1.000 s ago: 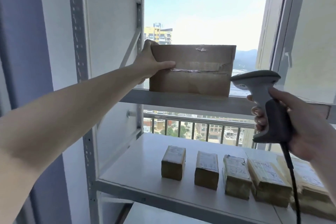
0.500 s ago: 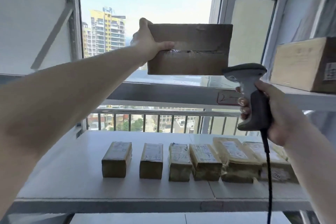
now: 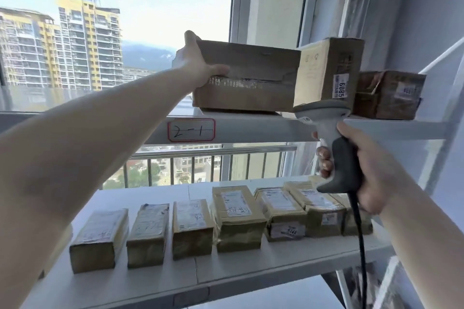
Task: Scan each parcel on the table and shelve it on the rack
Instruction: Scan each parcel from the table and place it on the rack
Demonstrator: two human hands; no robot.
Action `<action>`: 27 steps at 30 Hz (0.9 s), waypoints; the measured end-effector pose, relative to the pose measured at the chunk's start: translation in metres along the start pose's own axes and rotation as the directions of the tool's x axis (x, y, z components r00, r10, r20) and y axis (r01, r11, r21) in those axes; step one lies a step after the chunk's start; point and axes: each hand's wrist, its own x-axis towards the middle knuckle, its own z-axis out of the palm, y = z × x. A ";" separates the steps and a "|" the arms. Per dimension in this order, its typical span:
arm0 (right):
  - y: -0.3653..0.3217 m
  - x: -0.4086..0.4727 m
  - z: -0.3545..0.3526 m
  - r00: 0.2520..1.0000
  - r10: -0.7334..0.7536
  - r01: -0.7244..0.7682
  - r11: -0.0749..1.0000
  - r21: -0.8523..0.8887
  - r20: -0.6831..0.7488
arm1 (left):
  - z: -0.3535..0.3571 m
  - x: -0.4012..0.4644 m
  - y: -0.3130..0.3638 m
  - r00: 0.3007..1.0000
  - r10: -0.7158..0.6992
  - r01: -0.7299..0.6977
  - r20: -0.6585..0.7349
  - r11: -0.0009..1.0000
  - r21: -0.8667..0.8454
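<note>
A brown cardboard parcel (image 3: 247, 75) is gripped at its left end by the left hand (image 3: 194, 63) — thumb laid across the near face, fingers wrapped over the top far edge. The parcel extends to the right of the grip and sits on the upper shelf (image 3: 251, 128) of the rack, its right end just beside a taller box (image 3: 326, 70). A handheld scanner (image 3: 331, 148) (corded) is clasped by the right hand (image 3: 369, 173), fingers curled round its handle. A row of small parcels (image 3: 226, 221) is lined up on the lower shelf (image 3: 175, 281).
</note>
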 end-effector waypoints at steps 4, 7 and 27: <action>-0.003 0.008 -0.023 1.000 0.010 -0.010 1.000 0.002 0.017 | 0.018 0.004 0.007 1.000 -0.024 0.024 -0.012 1.000 0.020; -0.003 0.012 -0.034 0.999 0.017 -0.017 1.000 0.011 0.032 | 0.027 0.004 0.011 1.000 -0.028 0.028 -0.014 0.999 0.035; 0.002 0.027 -0.050 0.997 0.048 -0.051 0.998 0.049 0.052 | 0.042 -0.013 0.014 0.993 -0.119 0.119 0.007 0.993 0.000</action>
